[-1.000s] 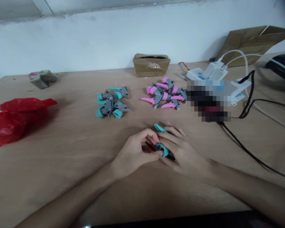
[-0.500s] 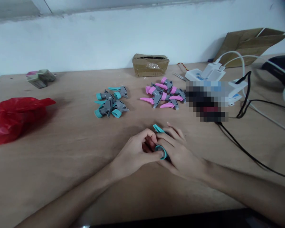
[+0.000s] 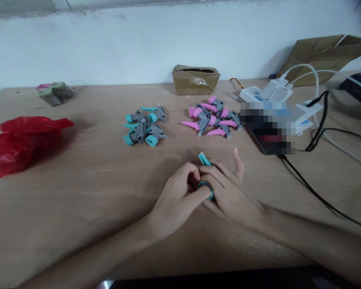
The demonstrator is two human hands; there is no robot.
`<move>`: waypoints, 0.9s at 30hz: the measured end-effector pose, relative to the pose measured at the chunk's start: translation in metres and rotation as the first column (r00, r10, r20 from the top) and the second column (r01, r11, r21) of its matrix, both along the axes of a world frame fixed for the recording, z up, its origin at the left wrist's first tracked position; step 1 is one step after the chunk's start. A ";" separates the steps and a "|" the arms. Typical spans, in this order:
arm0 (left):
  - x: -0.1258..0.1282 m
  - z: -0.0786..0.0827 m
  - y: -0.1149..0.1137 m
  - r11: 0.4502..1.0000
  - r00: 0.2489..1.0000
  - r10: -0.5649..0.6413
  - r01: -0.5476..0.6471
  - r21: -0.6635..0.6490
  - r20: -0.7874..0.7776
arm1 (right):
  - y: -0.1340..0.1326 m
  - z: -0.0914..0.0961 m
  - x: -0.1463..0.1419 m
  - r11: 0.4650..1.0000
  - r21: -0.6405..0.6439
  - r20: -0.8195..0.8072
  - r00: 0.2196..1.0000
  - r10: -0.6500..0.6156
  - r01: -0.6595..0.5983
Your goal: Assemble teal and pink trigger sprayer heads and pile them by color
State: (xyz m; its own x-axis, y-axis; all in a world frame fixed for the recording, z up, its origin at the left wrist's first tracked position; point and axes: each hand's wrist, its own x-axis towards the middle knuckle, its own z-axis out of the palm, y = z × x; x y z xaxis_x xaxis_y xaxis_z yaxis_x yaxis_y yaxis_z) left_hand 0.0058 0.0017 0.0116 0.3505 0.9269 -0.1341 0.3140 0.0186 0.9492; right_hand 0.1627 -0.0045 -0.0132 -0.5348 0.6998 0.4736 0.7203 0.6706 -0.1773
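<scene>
Both of my hands meet at the middle of the wooden table around one teal spray trigger head. My left hand is curled, its thumb and fingers pinching the teal ring end. My right hand wraps the body from the right, with one finger lifted upward. Most of the part is hidden between the fingers. Beyond them lie a pile of teal and grey trigger heads and a pile of pink and grey trigger heads.
A red plastic bag lies at the left. A small cardboard box stands at the wall. White power adapters, cables and a black cord cover the right side. Small blocks sit far left.
My hands have kept turning the teal part in place. One finger of my right hand has lifted. The view has shifted slightly.
</scene>
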 end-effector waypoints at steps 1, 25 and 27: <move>0.000 0.000 0.001 1.000 1.000 -0.007 0.007 -0.011 0.011 | -0.001 0.000 -0.001 1.000 0.006 0.005 1.000 -0.010 0.010; -0.007 0.007 0.013 0.987 0.981 -0.163 0.164 0.001 -0.103 | 0.000 0.000 0.005 0.999 -0.023 0.058 0.998 0.036 -0.035; -0.004 0.009 0.009 0.990 0.977 -0.125 0.135 0.048 -0.175 | 0.000 0.000 0.005 0.999 -0.024 0.055 0.997 0.046 -0.045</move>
